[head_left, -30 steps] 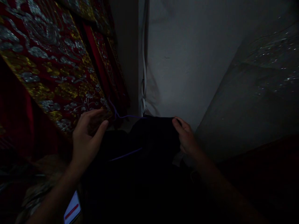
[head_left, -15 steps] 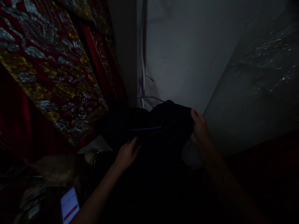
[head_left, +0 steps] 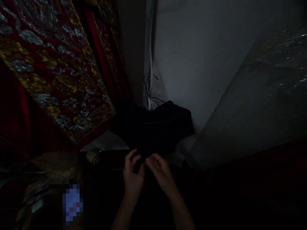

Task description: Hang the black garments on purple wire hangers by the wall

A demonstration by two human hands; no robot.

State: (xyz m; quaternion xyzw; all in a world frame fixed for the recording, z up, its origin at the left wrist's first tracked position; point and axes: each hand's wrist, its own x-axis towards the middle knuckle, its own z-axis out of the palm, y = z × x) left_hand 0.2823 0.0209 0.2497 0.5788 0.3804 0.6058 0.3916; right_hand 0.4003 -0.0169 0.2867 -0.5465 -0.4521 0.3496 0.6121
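Note:
A black garment (head_left: 155,131), seemingly a short-sleeved top, hangs on a thin purple wire hanger (head_left: 157,98) in front of the wall. My left hand (head_left: 133,179) is at the garment's lower front, fingers bent and thumb apart from them. Close beside it, my right hand (head_left: 161,172) has its fingertips pinched together at the dark cloth. The fingertips of both hands nearly meet. Darkness hides the folds of fabric between them and the garment's lower edge.
Red cloth with gold and silver embroidery (head_left: 64,83) hangs at left. A pale cable (head_left: 151,48) runs down the wall (head_left: 192,54) behind the hanger. A lit, pixelated screen (head_left: 72,203) is at lower left, near a pale round object (head_left: 93,156). Shiny plastic-like sheeting (head_left: 263,92) covers the right side.
My right hand has let go of the garment's right sleeve and come down to the middle beside my left hand. My left hand has moved slightly lower, and the sleeve now hangs loose.

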